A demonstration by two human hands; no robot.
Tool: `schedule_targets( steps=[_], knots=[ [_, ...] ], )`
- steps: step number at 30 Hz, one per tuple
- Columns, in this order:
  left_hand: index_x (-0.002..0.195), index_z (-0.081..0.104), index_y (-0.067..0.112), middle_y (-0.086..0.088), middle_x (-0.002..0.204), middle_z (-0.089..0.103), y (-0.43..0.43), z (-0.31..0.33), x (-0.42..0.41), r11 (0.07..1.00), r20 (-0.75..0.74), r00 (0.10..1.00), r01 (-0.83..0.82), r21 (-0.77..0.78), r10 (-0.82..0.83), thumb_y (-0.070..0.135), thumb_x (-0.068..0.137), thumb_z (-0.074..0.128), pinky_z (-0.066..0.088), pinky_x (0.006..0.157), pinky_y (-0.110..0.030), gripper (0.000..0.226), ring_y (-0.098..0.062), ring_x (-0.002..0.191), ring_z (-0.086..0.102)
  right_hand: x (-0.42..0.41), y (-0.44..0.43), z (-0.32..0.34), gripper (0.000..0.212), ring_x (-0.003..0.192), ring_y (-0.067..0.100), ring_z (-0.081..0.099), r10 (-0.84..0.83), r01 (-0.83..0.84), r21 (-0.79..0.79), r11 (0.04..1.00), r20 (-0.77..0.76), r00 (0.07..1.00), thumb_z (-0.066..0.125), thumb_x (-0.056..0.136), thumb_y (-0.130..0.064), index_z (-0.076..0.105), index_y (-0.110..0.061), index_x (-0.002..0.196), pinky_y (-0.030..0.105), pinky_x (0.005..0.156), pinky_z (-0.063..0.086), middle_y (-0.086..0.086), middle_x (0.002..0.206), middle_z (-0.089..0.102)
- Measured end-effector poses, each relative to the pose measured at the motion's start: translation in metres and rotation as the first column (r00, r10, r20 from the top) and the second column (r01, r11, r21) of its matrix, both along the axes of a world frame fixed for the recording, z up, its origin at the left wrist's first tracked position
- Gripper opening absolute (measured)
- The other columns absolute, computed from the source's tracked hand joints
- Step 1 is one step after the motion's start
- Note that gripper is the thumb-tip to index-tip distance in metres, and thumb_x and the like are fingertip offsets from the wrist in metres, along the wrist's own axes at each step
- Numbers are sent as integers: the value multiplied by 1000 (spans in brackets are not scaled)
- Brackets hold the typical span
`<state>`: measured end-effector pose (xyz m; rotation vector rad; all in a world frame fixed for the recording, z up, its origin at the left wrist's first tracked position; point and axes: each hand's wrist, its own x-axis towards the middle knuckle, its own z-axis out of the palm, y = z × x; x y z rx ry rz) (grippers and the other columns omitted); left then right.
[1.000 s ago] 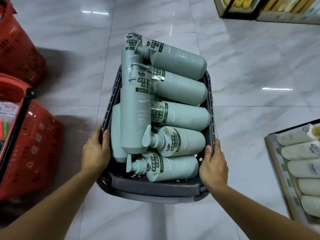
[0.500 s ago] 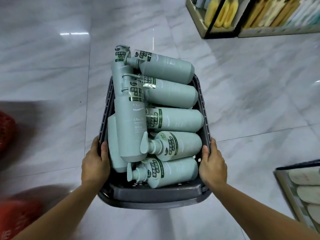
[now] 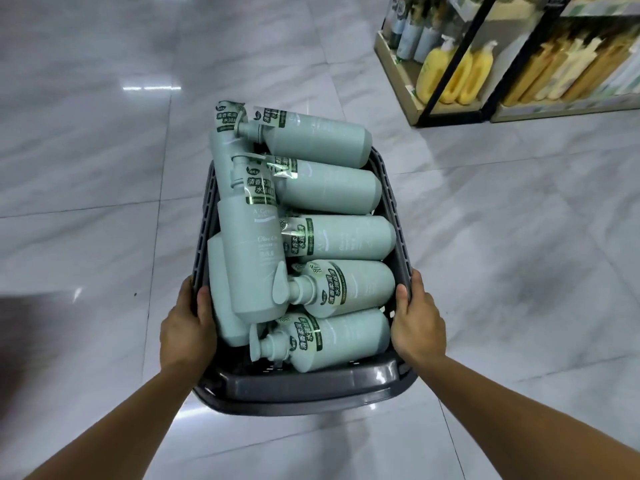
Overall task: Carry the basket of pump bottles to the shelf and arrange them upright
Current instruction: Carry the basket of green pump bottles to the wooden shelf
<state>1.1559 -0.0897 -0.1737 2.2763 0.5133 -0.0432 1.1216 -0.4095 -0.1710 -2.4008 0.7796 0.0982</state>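
Observation:
A dark grey plastic basket [image 3: 304, 393] hangs in front of me above the floor, filled with several pale green pump bottles [image 3: 332, 237] lying on their sides. Most bottles lie crosswise with their pumps to the left; others lie lengthwise along the left wall. My left hand [image 3: 187, 330] grips the basket's left rim near the front, thumb inside. My right hand [image 3: 417, 327] grips the right rim the same way. The shelf [image 3: 450, 109] stands at the upper right, some way off.
The shelf's bottom tier holds yellow pump bottles [image 3: 453, 74] and tan bottles [image 3: 561, 71], behind black uprights. Grey marble floor tiles [image 3: 104, 168] spread all around. A dark blurred shape lies at the left edge.
The view has swung to the right with the basket: the red baskets on the left and the tray of bottles on the right are gone, and the shelf has come closer. Both hands keep their grip.

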Motion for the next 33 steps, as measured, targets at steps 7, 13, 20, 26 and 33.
schedule_targets(
  steps=[7,13,20,26,33],
  knots=[
    [140,41,31,-16,118,65,-9,-3,151,1000,25,1000,0,9,0,45,102,30,47,88,-46,42,-40,104,58,154,-14,-8,53,113,42,57,9,-8,-42,999,13,1000,25,106,-46,24,-28,156,46,93,44,20,128,58],
    [141,40,32,-19,117,65,-17,-9,268,1000,2,1000,-14,-8,14,44,102,31,45,86,-46,42,-42,104,58,277,-19,-7,52,111,41,59,5,-5,-45,999,-4,1000,23,106,-48,24,-30,155,47,92,44,18,125,59],
    [144,37,32,-17,123,64,-24,-3,409,1000,24,1000,0,-3,0,47,102,30,47,92,-47,45,-41,108,58,417,-30,-5,52,111,42,58,18,-17,-54,998,14,1000,23,106,-47,24,-28,155,48,94,44,18,124,59],
    [142,41,30,-20,120,64,-35,-2,530,999,21,1000,-23,23,23,47,102,31,48,90,-49,44,-44,106,58,538,-39,-10,52,109,41,59,37,-37,-51,998,0,999,25,107,-45,24,-29,156,45,89,43,19,124,59],
    [140,43,29,-18,119,65,-49,-6,671,999,43,999,-32,16,31,46,102,31,46,89,-46,43,-42,107,58,684,-55,-12,53,115,42,57,49,-49,-60,997,-5,999,24,107,-45,21,-27,157,47,95,43,20,131,57]
  ],
)
